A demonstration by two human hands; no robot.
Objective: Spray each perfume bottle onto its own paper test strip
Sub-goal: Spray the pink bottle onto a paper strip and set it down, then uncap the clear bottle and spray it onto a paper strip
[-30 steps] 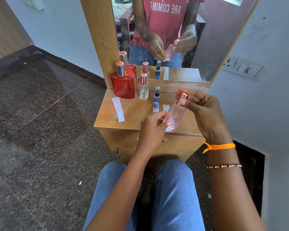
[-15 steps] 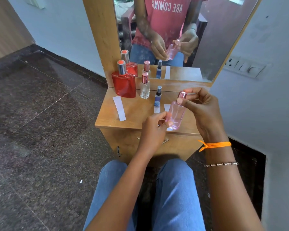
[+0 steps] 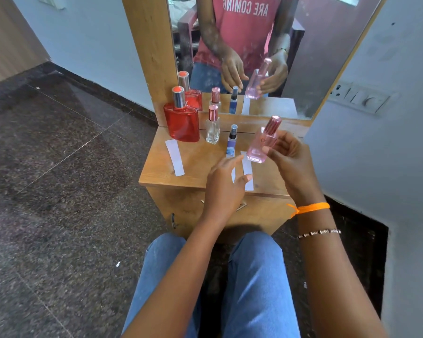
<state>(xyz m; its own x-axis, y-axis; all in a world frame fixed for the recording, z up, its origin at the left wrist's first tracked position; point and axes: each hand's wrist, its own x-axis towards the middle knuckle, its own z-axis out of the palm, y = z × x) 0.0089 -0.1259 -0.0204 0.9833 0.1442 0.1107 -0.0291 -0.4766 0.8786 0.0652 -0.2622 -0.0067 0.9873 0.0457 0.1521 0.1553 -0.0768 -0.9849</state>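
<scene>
My right hand [image 3: 289, 157] grips a pink perfume bottle [image 3: 263, 142] with a pink metallic cap, tilted, above the right side of the small wooden table [image 3: 195, 164]. My left hand [image 3: 226, 184] hovers open over the table's front edge, fingers spread, holding nothing. It covers part of a white paper strip [image 3: 247, 170] lying under the pink bottle. Another paper strip [image 3: 174, 161] lies at the left. At the back stand a red bottle [image 3: 182, 120], a clear bottle [image 3: 213, 126] with a pink cap, and a small blue spray bottle [image 3: 231, 141].
A mirror [image 3: 254, 52] in a wooden frame rises behind the table and reflects the hands and bottles. A wall with a switch plate [image 3: 359, 98] stands close on the right. Dark stone floor [image 3: 59, 179] spreads to the left. My knees in blue jeans [image 3: 252, 276] are below.
My left hand has let go of the pink bottle's base and opened. My right hand has shifted from the cap to the bottle's body and lifted it slightly to the right.
</scene>
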